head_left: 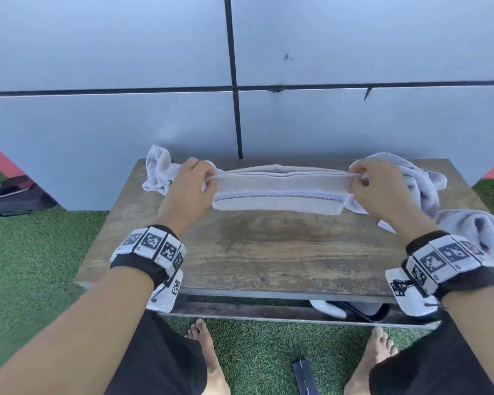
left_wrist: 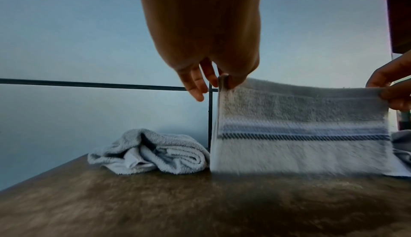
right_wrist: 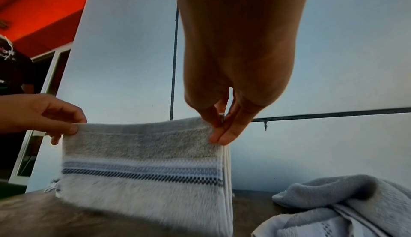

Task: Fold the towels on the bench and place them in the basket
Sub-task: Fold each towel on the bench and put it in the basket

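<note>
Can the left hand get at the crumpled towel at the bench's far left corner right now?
Probably yes, once freed: the crumpled towel lies just beside the left hand with nothing between, but that hand is pinching the striped towel.

L hand [head_left: 189, 186] & R hand [head_left: 378, 187] raised, fingers [right_wrist: 219, 136] pinching.

Person seen from above, forearms bare. Each wrist carries a black fabric wrist strap [head_left: 143, 266] overlaid with a band of white square panels printed with black pixel-pattern markers [head_left: 151, 243]; a white marker-printed block [head_left: 166, 292] hangs at 6 o'clock beneath the left one. The right wrist band [head_left: 445, 258] matches. Black shorts [head_left: 160, 363] are worn; both feet [head_left: 208, 357] are bare.
</note>
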